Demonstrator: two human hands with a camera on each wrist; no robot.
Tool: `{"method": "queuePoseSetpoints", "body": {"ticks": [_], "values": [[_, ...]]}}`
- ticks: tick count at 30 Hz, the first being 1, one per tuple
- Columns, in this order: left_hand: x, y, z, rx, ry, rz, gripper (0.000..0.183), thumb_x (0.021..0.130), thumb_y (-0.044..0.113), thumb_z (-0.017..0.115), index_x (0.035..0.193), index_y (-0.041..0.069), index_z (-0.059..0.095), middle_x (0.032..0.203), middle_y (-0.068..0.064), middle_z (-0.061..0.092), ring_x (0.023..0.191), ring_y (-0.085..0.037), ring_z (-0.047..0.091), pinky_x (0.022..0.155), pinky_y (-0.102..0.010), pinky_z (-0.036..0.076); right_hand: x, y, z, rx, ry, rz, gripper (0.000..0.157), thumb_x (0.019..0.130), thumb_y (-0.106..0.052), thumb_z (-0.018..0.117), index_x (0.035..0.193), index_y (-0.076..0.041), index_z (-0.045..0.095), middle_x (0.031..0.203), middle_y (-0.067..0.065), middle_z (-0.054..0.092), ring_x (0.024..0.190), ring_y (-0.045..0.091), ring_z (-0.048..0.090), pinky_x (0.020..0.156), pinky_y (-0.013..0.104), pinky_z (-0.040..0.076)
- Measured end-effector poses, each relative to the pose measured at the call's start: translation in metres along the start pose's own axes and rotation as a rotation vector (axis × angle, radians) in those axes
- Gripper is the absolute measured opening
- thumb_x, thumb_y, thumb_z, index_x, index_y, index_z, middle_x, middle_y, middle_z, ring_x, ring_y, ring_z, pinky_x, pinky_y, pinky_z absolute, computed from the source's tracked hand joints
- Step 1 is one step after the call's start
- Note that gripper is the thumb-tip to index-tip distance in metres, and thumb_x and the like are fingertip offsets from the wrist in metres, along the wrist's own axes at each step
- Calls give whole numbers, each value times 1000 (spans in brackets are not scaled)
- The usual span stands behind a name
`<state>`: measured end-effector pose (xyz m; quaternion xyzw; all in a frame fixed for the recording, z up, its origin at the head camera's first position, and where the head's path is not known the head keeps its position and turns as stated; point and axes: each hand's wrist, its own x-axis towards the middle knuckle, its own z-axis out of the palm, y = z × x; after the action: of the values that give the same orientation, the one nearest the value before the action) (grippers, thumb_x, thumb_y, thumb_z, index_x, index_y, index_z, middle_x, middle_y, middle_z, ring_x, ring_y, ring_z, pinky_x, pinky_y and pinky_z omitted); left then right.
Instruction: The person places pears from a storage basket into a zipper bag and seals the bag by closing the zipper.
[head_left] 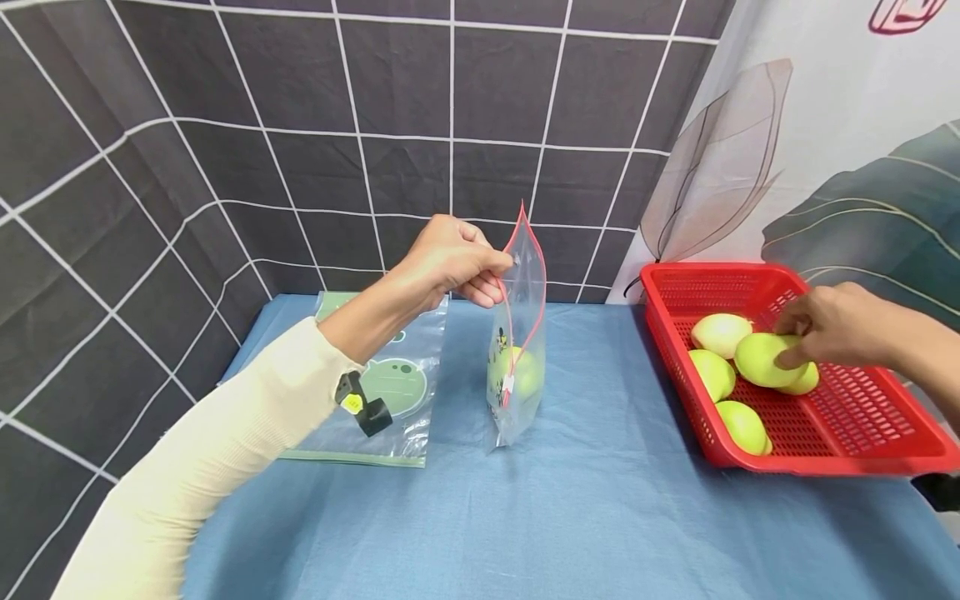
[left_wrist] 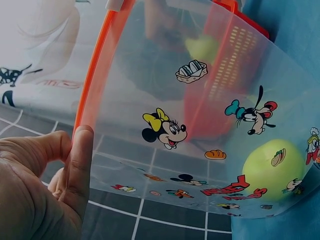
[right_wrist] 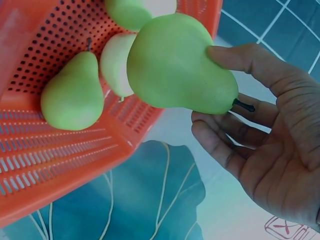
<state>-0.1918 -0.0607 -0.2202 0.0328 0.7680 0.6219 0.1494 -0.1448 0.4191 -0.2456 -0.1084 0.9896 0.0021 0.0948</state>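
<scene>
My left hand [head_left: 460, 260] pinches the red-edged mouth of a clear zip bag [head_left: 531, 308], which stands upright with its top parted. Cartoon figures are printed on the bag, and a green fruit [left_wrist: 275, 170] lies at its bottom. Over at the right, my right hand [head_left: 843, 321] grips a green pear [right_wrist: 177, 65] by its narrow, stemmed end, thumb on one side and fingers on the other. That pear is held above the red basket [head_left: 832, 465], where several more green pears [right_wrist: 75, 95] lie.
Left of the standing bag, another clear bag [head_left: 393, 387] with a green edge and green print lies flat on the blue cloth [head_left: 480, 533]. A dark tiled-pattern backdrop [head_left: 405, 92] rises behind, with a white leaf-print curtain [head_left: 825, 108] at right.
</scene>
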Motion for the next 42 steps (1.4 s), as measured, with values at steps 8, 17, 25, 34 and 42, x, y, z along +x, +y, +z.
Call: {"method": "queuePoseSetpoints", "body": {"ticks": [8,17,25,34,42], "values": [[0,0,0,0,-8,3,19,97,-2,75,79,0,71,62,-12,75,48,-14,73,52,-30,68,7,-6,-5,7,44,-30,49,76,-25,103,109,3,82,93,7,77,86,24,67,66,34,62],[-1,0,0,-1,-7,3,18,98,-2,76,81,-2,72,62,-12,75,48,-14,73,52,-30,67,15,-18,-11,9,66,-48,46,79,-27,102,109,2,82,94,8,79,88,26,70,69,36,60],[0,-1,0,-2,-6,-2,17,98,-2,76,81,-2,72,63,-12,75,48,-14,73,52,-30,67,18,-32,-17,12,96,-61,50,78,-28,103,112,2,82,96,7,80,90,27,71,72,40,61],[1,0,3,20,0,-1,17,99,0,79,83,-3,74,64,-12,76,49,-13,74,54,-31,68,24,-55,-30,19,157,-94,50,80,-28,102,113,4,83,96,7,80,93,28,72,77,42,61],[0,0,4,11,-8,-5,9,95,-3,74,87,-6,76,64,-12,76,50,-14,74,54,-32,69,32,-77,-39,2,214,-168,43,80,-29,101,109,-2,84,95,4,79,88,23,73,75,38,61]]}}
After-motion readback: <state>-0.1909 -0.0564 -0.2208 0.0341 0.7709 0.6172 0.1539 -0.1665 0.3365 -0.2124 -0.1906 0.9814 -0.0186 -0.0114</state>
